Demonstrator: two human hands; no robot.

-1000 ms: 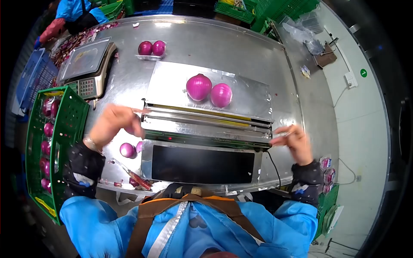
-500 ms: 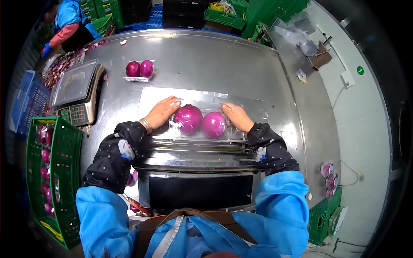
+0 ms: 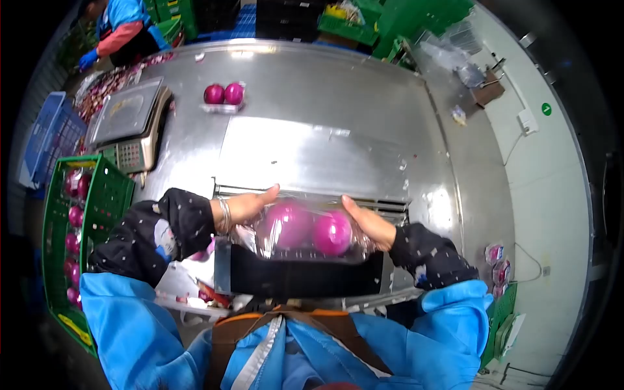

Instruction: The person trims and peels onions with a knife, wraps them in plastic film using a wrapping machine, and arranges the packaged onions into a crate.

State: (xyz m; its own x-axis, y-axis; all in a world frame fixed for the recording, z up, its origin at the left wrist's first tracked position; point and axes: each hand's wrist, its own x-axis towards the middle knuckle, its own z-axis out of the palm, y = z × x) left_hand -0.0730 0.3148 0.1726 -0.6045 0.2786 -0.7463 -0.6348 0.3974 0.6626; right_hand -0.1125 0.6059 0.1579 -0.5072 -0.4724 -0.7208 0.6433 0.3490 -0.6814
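My left hand (image 3: 246, 208) and my right hand (image 3: 369, 222) grip opposite ends of a film-wrapped clear tray (image 3: 305, 255). Thumbs lie along its top, and the other fingers are mostly hidden beneath it. Inside sit two purple-red onions, the left onion (image 3: 285, 224) blurred and the right onion (image 3: 332, 233) sharper. The film looks gathered and wrinkled at the tray's ends. Below the tray is the black plate (image 3: 292, 278) of a wrapping machine, with metal rails (image 3: 393, 207) behind.
Another tray with two onions (image 3: 224, 95) stands on the steel table (image 3: 338, 84). At left are a weighing scale (image 3: 130, 123), a green crate (image 3: 107, 208) of packed onions and a blue basket (image 3: 55, 140). A co-worker (image 3: 123, 32) works among onion skins. Wrapped packs (image 3: 499, 270) lie at right.
Both hands have drawn the onion tray toward my body, off the film sheet and over the machine's front. Film now wraps around the tray. The view has shifted slightly.
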